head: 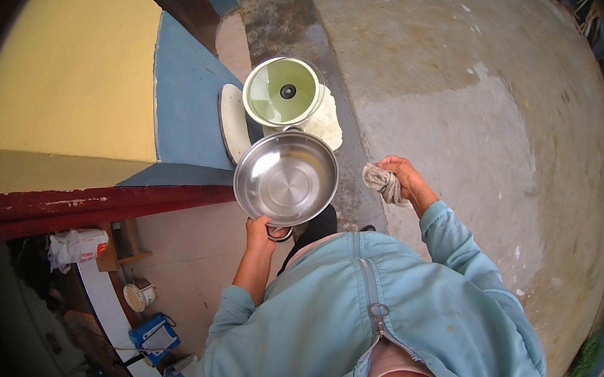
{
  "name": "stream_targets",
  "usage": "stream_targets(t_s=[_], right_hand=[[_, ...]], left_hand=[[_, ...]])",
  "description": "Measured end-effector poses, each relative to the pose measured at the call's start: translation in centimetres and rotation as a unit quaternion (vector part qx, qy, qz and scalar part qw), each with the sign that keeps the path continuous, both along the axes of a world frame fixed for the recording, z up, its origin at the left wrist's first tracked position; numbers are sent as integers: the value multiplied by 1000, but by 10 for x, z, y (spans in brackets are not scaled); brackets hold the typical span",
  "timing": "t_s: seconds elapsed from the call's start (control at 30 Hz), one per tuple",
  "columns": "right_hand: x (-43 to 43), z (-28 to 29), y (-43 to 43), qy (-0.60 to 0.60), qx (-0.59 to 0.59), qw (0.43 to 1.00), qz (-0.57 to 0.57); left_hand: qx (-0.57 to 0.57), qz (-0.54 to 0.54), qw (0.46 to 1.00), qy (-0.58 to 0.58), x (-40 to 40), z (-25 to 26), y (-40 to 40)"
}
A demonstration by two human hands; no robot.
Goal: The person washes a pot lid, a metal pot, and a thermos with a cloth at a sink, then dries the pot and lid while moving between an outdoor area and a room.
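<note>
My left hand (262,238) grips the near loop handle of a shiny stainless steel pan (287,182), with the pan's inside facing up. To the right of the pan, apart from it, my right hand (403,178) holds a crumpled, stained cloth (383,182). Beyond the pan is a round pale green container (266,106) with a clear glass lid over it; a dark round knob (288,91) shows at its middle. The pan's far handle lies close to the container's near edge; whether they touch I cannot tell.
A white chair (234,121) with a pale seat (325,122) stands by the blue wall (187,95). Concrete floor (456,133) stretches to the right. Through the doorway at lower left are a white bucket (139,295), a blue box (154,336) and a white plastic bag (77,246).
</note>
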State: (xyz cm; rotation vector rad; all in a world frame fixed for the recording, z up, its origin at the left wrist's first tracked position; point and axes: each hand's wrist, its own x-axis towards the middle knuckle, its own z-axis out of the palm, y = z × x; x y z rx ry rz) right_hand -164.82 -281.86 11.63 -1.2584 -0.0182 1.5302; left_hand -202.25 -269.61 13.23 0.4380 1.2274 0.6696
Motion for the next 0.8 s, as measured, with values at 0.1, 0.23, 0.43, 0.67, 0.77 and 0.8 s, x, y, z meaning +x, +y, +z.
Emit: stream_targets(t_s=[0.1, 0.23, 0.43, 0.67, 0.77, 0.8], right_hand=[[-2, -19, 70, 29, -31, 999, -8], [4, -71, 166, 12, -42, 999, -25], [2, -116, 273, 22, -79, 996, -46], [20, -138, 303, -80, -169, 982, 29], [33, -161, 299, -122, -158, 979, 50], [33, -162, 301, -111, -178, 977, 36]], left_hand=[[5, 19, 999, 26, -5, 14, 11], [27, 15, 998, 58, -3, 39, 38], [24, -71, 989, 129, -28, 36, 81], [20, -37, 995, 89, -30, 27, 105], [-3, -38, 996, 79, -29, 29, 114], [-1, -41, 996, 81, -31, 27, 114]])
